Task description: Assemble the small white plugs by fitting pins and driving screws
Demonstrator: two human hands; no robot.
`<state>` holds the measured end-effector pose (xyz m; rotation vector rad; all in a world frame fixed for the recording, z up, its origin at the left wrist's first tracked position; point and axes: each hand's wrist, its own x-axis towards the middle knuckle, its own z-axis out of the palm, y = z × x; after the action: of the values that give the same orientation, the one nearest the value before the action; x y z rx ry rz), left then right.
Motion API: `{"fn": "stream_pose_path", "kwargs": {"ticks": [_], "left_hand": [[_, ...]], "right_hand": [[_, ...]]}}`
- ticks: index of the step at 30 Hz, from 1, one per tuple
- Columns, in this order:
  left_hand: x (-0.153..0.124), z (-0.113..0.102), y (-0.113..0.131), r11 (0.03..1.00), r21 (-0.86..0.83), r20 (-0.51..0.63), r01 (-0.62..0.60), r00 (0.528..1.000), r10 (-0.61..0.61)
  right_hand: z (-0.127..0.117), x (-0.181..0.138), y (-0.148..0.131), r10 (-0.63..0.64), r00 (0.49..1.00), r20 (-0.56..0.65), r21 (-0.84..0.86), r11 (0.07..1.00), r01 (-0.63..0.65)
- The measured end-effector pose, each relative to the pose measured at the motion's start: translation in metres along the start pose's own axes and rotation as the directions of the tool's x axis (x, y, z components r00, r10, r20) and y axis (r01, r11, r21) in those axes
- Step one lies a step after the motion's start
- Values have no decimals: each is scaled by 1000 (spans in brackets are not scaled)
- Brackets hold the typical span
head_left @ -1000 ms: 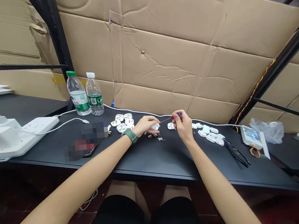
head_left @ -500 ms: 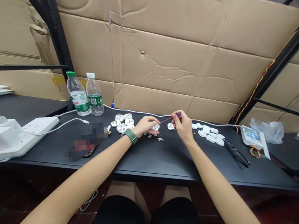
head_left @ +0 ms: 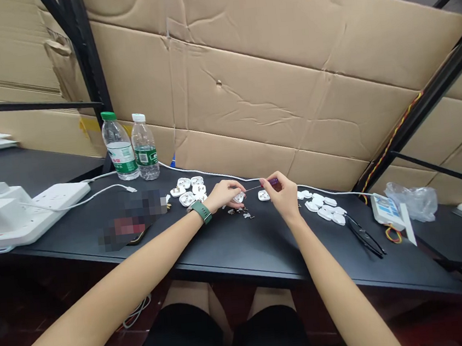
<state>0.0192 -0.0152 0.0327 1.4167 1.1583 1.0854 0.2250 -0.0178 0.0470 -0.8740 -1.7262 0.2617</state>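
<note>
My left hand (head_left: 225, 194), with a green watch on its wrist, is closed around a white plug housing (head_left: 239, 197). In my right hand (head_left: 281, 194) is a screwdriver (head_left: 273, 182) with a purple handle. Its thin shaft points left, and the tip is at or near the housing; contact is too small to tell. Small metal and white pieces (head_left: 247, 215) lie on the table below my left hand. One more white plug part (head_left: 263, 195) rests between my hands. A group of open plug halves (head_left: 186, 199) sits left of my left hand, and several white covers (head_left: 325, 214) lie right of my right hand.
Two plastic bottles (head_left: 120, 154) stand at the back left. A white power strip (head_left: 58, 199) and a cable end lie at the left, beside a blurred phone-like object (head_left: 139, 237). Glasses (head_left: 365, 238), a white box (head_left: 387, 211) and a clear bag (head_left: 416, 203) are at the right. Cardboard (head_left: 246, 78) backs the black table.
The fingers of my right hand have shifted a little left along the screwdriver, covering its red part. My left hand keeps hold of the plug housing. The view has shifted slightly.
</note>
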Motion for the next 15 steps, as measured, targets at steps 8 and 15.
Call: {"fn": "stream_pose_path", "kwargs": {"ticks": [8,15], "left_hand": [[-4,1,6,976,217,-50,-31,998,43],[-4,-2,5,968,247,-74,-50,995,70]], "right_hand": [[-5,2,6,-81,990,113,-133,986,96],[-4,2,12,-105,985,140,-170,977,129]]}}
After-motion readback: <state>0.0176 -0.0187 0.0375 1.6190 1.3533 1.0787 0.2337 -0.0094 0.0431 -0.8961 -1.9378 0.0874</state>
